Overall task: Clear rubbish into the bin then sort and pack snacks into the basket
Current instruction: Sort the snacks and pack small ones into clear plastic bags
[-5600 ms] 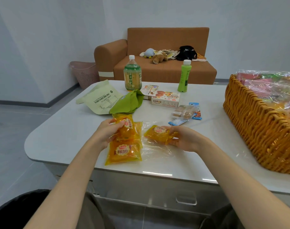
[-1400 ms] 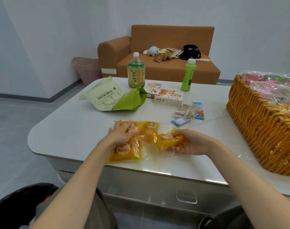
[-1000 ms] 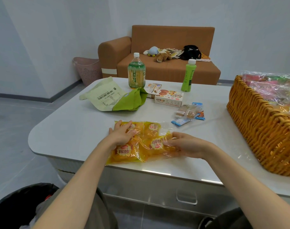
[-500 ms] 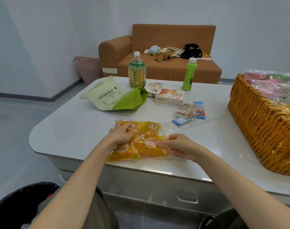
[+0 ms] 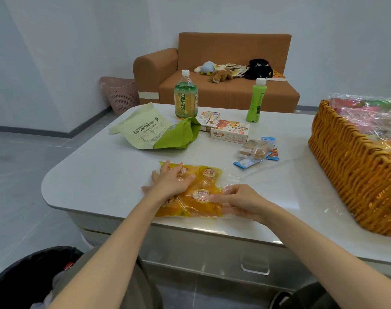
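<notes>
**Desk:** Stock on view, left to right?

**Operator:** Far left, by my knee: the black-lined bin (image 5: 22,279), below the worktop (image 5: 96,175). Next, a green pouch (image 5: 154,132) lying flat, long axis running left to right, with small Chinese print that I cannot read. Behind it a big tea bottle (image 5: 185,97), upright, its lettering running vertically. Then two biscuit boxes (image 5: 230,130) touching, the front one picturing round biscuits.

**Desk:** And the task item?

**Operator:** Yellow bread packets (image 5: 201,197), four that I count, flat and label-up in two rows inside clear film, near the worktop's front edge and left of centre. Each has a round red-and-white badge; I can read "包" beside my wrist. The block's long side runs away from me. My left hand (image 5: 171,182) lies spread flat on the left pair, pressing. My right hand (image 5: 239,201) reaches in from the right, with its fingertips (image 5: 213,198) on the near-right packet. I cannot tell whether it pinches the film.

**Desk:** Further right?

**Operator:** A slim green bottle (image 5: 255,101) upright at the back, and a small heap of wrapped snacks (image 5: 255,151) beyond the packets. At the right edge is the wicker basket (image 5: 355,175), already holding shiny wrapped goods.

**Desk:** Room to move?

**Operator:** There is bare worktop left of the packets out to the rounded corner, and a bare lane between my right hand and the basket.
</notes>
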Action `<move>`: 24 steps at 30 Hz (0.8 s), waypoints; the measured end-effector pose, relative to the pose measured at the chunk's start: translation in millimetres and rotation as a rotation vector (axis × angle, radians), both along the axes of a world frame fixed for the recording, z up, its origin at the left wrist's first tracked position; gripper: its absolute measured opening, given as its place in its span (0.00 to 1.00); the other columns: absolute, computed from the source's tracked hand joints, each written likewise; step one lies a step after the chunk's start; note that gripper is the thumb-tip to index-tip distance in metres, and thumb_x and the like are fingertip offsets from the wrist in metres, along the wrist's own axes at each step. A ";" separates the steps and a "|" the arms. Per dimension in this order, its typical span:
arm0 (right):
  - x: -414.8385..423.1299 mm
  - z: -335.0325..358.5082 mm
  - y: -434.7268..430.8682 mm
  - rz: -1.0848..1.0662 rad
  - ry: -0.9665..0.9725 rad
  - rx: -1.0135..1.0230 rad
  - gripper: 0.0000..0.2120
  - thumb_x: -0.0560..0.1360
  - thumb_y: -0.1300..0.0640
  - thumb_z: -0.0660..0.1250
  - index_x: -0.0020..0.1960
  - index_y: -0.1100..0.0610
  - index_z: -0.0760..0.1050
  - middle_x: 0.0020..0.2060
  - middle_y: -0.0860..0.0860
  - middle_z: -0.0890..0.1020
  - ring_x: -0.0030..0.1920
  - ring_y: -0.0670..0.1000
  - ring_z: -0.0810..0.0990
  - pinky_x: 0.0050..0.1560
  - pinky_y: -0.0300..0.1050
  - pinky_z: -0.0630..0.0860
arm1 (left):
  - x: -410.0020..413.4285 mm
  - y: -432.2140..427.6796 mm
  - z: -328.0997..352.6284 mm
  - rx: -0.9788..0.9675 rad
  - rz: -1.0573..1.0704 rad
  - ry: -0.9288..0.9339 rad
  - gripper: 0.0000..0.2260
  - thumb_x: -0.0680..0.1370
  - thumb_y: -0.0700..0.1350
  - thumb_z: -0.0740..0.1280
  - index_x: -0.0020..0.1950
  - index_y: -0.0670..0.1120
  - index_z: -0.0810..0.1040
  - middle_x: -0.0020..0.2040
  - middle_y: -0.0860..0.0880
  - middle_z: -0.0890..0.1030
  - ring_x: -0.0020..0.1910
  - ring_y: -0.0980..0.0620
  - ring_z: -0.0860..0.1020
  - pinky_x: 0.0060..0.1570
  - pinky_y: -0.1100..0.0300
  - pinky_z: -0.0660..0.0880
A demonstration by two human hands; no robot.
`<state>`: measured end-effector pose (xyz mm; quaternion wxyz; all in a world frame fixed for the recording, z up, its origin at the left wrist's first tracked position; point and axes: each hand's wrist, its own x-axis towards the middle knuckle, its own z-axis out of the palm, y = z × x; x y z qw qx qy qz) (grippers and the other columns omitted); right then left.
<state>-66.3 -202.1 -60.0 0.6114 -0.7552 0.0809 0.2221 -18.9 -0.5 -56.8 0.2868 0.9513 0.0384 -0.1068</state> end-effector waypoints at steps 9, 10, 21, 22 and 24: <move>-2.6 18.1 -8.7 0.109 0.046 -0.096 0.21 0.72 0.55 0.74 0.60 0.61 0.71 0.44 0.55 0.83 0.38 0.47 0.82 0.41 0.38 0.81 | -23.3 -6.0 11.4 0.149 -0.204 0.060 0.48 0.60 0.77 0.64 0.75 0.67 0.50 0.78 0.54 0.38 0.76 0.40 0.34 0.70 0.32 0.39; -1.2 23.1 -13.0 0.131 0.101 -0.030 0.17 0.73 0.58 0.72 0.59 0.61 0.72 0.45 0.57 0.83 0.40 0.49 0.83 0.46 0.41 0.82 | -22.8 -5.0 11.1 0.162 -0.206 0.053 0.47 0.60 0.77 0.65 0.75 0.67 0.50 0.79 0.54 0.38 0.76 0.40 0.34 0.70 0.32 0.39; 20.1 16.8 -12.9 0.018 -0.723 -0.766 0.23 0.77 0.41 0.62 0.68 0.50 0.67 0.65 0.49 0.71 0.68 0.50 0.66 0.65 0.48 0.66 | -14.4 -3.3 10.4 0.210 -0.378 -0.078 0.47 0.61 0.74 0.68 0.76 0.63 0.55 0.79 0.54 0.47 0.77 0.43 0.41 0.73 0.36 0.43; 19.9 13.4 -10.0 0.120 -0.666 -0.749 0.25 0.78 0.40 0.60 0.71 0.48 0.64 0.69 0.49 0.69 0.70 0.50 0.64 0.67 0.49 0.65 | -13.3 -4.1 9.6 0.211 -0.403 -0.102 0.48 0.62 0.73 0.68 0.77 0.61 0.55 0.79 0.54 0.48 0.77 0.43 0.42 0.73 0.37 0.45; 20.1 2.1 -7.0 0.240 -0.540 -0.798 0.27 0.79 0.37 0.55 0.75 0.43 0.56 0.70 0.51 0.69 0.69 0.53 0.67 0.66 0.52 0.67 | -11.7 -6.2 8.9 0.208 -0.430 -0.154 0.52 0.61 0.73 0.69 0.78 0.55 0.52 0.79 0.54 0.51 0.78 0.45 0.44 0.74 0.40 0.46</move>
